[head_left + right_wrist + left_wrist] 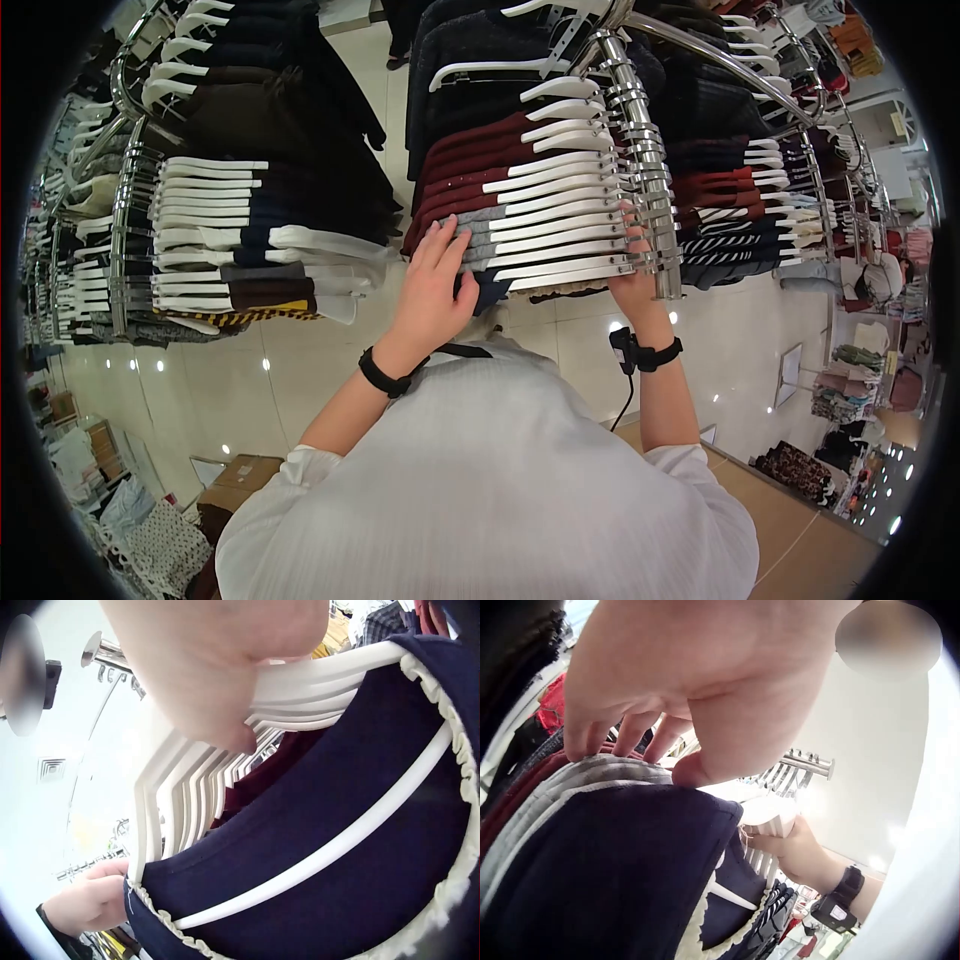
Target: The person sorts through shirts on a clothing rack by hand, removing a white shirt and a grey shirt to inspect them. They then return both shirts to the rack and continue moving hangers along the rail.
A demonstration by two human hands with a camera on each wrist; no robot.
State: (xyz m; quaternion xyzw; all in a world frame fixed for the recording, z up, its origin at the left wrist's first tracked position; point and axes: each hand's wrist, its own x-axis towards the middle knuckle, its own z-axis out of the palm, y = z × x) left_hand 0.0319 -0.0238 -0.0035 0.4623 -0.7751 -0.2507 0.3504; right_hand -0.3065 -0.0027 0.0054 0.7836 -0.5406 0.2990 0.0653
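A row of garments on white hangers (560,235) hangs from a chrome rail (645,170): maroon ones (460,170), then grey ones (478,235), then a navy one with a frilled pale trim (337,847) nearest me. My left hand (432,285) lies over the shoulders of the grey garments (577,776), with its fingertips tucked behind them and its thumb against the navy garment (615,877). My right hand (632,275) grips the near white hangers (195,787) close to the rail, with a fingertip pressed on their top edge.
A second chrome rack (130,220) with dark, white and striped garments stands at the left. A third rack (800,170) stands at the right. Pale tiled floor (300,360) runs between them. A cardboard box (235,480) sits low at the left.
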